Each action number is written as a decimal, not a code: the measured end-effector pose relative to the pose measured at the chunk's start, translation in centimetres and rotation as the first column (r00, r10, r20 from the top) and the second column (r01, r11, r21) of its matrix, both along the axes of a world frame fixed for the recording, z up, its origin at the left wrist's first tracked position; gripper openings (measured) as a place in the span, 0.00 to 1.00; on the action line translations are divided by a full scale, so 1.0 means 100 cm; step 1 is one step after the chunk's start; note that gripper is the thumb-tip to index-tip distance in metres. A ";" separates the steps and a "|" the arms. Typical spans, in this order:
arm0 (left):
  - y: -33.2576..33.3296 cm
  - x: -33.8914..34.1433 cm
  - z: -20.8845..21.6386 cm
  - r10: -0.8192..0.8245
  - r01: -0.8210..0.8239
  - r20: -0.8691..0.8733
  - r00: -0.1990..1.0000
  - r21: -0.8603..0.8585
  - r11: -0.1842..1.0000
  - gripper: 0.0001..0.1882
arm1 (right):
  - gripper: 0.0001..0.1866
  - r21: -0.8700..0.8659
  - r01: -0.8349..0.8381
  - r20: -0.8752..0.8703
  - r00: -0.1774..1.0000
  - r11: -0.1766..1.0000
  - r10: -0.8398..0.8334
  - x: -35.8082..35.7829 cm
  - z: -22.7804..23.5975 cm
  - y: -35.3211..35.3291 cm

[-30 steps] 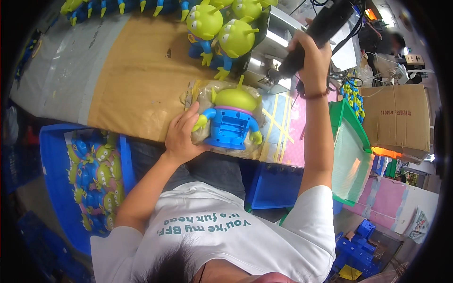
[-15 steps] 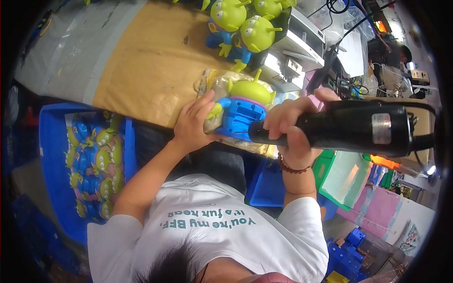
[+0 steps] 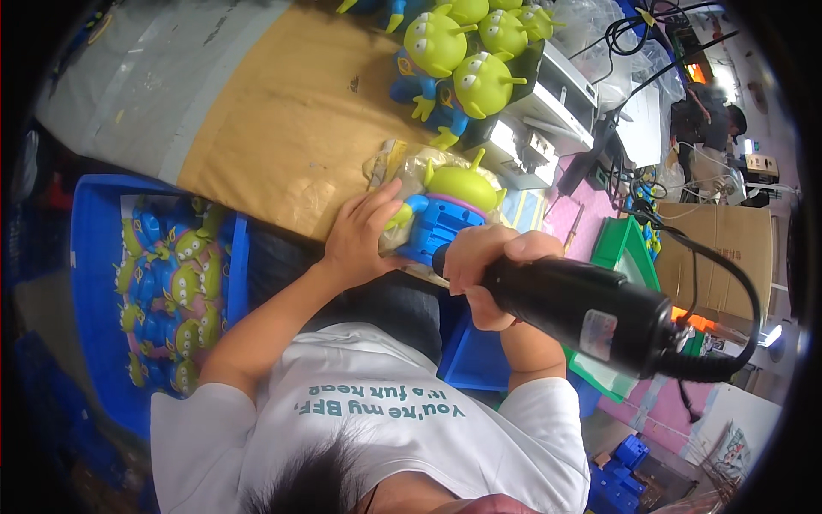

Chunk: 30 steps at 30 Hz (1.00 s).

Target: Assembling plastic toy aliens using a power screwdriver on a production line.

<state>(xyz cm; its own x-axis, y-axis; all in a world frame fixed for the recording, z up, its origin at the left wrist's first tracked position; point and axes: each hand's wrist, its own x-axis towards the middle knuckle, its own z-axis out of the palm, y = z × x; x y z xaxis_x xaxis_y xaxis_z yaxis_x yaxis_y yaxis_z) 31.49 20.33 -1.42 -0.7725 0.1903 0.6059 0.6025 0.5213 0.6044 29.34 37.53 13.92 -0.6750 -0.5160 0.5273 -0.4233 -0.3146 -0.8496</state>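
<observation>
A toy alien figure (image 3: 438,224) with a green head and blue body lies on a clear plastic wrap (image 3: 398,164) at the bench's near edge. Its blue back, with moulded slots, faces up. My left hand (image 3: 358,233) holds it from the left, fingers on its arm side and thumb at its lower end. In my right hand (image 3: 488,270) is a black electric screwdriver (image 3: 578,308), gripped near its front. The nose meets the lower right part of the figure's back; my fingers partly cover it, and the bit's tip is hidden.
Several more alien figures (image 3: 437,43) stand at the far side of the bench, beside a white device (image 3: 556,94). A blue crate (image 3: 86,283) of figures is at left. Right are a green tray (image 3: 629,248), a cardboard box (image 3: 715,257) and the screwdriver's cable (image 3: 758,300).
The screwdriver's rear end has swung nearer to me, and its nose has shifted left on the figure. My left hand keeps its hold. The whole view has shifted slightly.
</observation>
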 end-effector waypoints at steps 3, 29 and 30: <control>0.001 0.003 0.010 -0.021 0.017 0.096 0.995 0.043 0.999 0.45 | 0.28 -0.002 -0.059 -0.010 0.998 0.998 0.059 -0.004 -0.002 -0.001; -0.045 -0.143 0.033 0.615 -0.672 0.305 0.727 0.134 0.728 0.20 | 0.21 -0.384 0.597 0.524 0.769 0.704 -0.366 0.003 -0.011 0.149; -0.041 -0.164 0.008 0.661 -0.696 0.241 0.711 0.098 0.712 0.21 | 0.21 -0.369 0.604 0.541 0.757 0.707 -0.365 0.002 -0.017 0.149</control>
